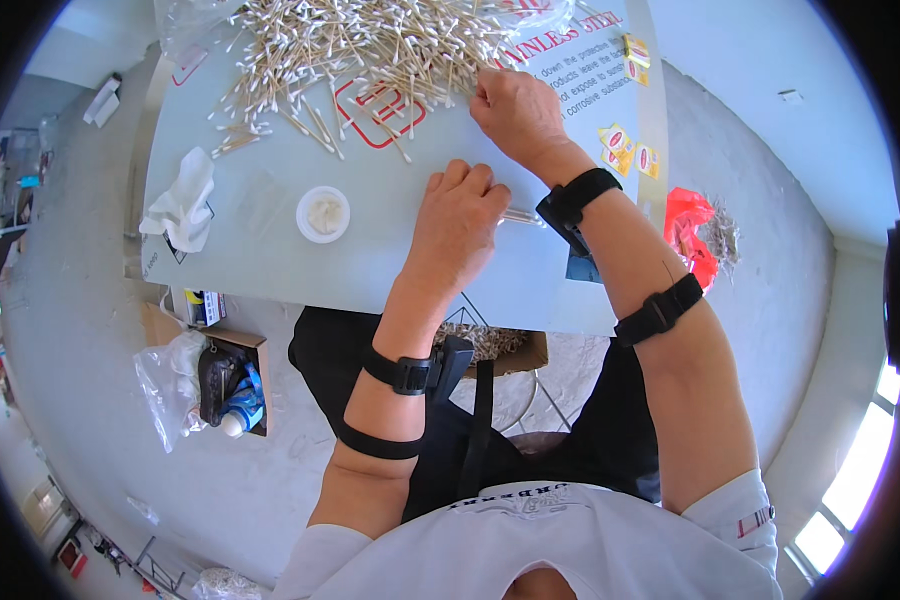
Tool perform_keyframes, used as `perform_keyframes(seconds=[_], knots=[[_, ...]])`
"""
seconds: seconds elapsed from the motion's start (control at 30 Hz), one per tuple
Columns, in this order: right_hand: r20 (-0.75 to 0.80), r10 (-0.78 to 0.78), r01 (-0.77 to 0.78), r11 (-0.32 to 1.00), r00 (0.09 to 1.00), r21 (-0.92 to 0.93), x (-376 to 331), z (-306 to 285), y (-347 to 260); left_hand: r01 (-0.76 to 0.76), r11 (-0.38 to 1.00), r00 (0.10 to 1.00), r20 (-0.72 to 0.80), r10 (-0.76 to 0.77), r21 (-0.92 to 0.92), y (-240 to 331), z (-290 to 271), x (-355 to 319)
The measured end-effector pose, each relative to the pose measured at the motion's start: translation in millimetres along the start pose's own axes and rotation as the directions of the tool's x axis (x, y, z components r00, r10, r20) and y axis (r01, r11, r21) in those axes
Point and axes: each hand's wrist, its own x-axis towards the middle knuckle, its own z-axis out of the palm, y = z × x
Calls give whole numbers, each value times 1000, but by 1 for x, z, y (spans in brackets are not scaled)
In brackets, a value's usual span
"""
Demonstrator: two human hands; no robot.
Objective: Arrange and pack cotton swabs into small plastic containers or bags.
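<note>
Reaching forward, the right hand (515,110) has its fingers curled together at the near edge of a heap of cotton swabs (370,45), pinching at the sticks there; whether it grips one cannot be told. The left hand (457,225) lies nearer the body, knuckles up and fingers folded, closed on a small clear tube (522,215) whose end pokes out toward the right wrist. Both rest on a pale table top (270,250). Each arm wears two black straps, one at the wrist and one higher up. Just left of the left hand sits one small round white cup (323,214), and further left one crumpled white tissue (182,205). Under the swabs, ahead of the left hand, a red outlined label (375,110) is printed on the sheet, with red and dark lettering beside the right hand. Right of the right wrist lie about four small yellow-and-red stickers (620,145). Beyond the table edge on the right, a red plastic bag (688,230) lies on the floor. Down to the left of the left forearm, an open cardboard box (230,385) holds a clear bag and a bottle.
</note>
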Motion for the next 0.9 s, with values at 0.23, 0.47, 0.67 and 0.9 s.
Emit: perform_keyframes(seconds=[0.23,0.47,0.67,0.9], knots=[[580,264,-580,667,771,468,-10,-40,13,18,999,999,42,-17,-29,-5,-4,-3],[352,108,-264,862,930,433,-62,-46,27,24,996,1000,16,-22,-88,0,-5,0],[272,-35,-65,934,962,350,-83,-54,18,35,997,987,-155,-45,-68,8,-8,3],[508,28,-206,932,861,298,-62,-61,18,0,999,999,-40,-2,-45,2,2,-8]])
